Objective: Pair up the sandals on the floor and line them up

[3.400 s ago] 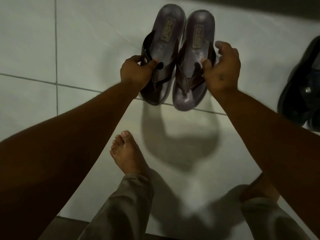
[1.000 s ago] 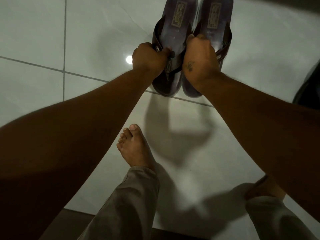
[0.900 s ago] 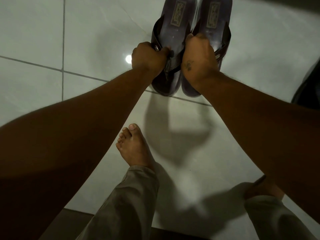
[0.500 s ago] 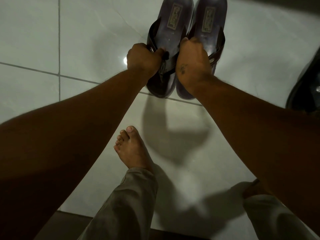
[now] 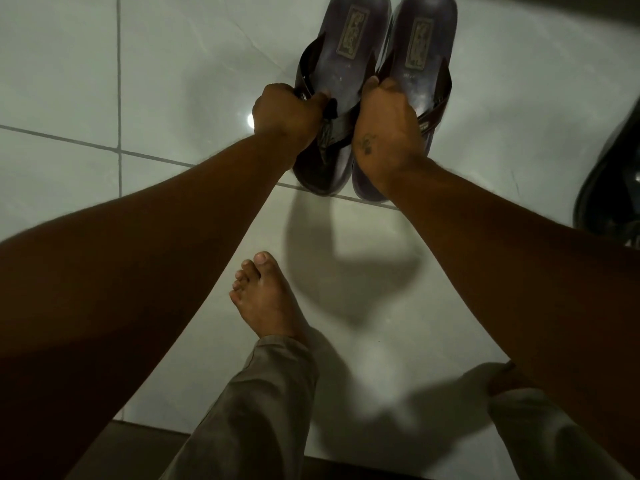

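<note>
On the tiled floor (image 5: 180, 81), left hand (image 5: 284, 114) and right hand (image 5: 386, 133) each grip one sandal strap; left sandal (image 5: 343, 64) and right sandal (image 5: 422, 57) sit paired, alignment with the dark shoe (image 5: 609, 188) pending.

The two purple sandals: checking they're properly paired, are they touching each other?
Touching. In the head view, the left sandal and right sandal press together along their inner edges, with no floor visible between.

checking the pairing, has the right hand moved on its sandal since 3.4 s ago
Yes. The right hand shifted from the outer edge of the right sandal to its inner side, now beside the left sandal.
</note>
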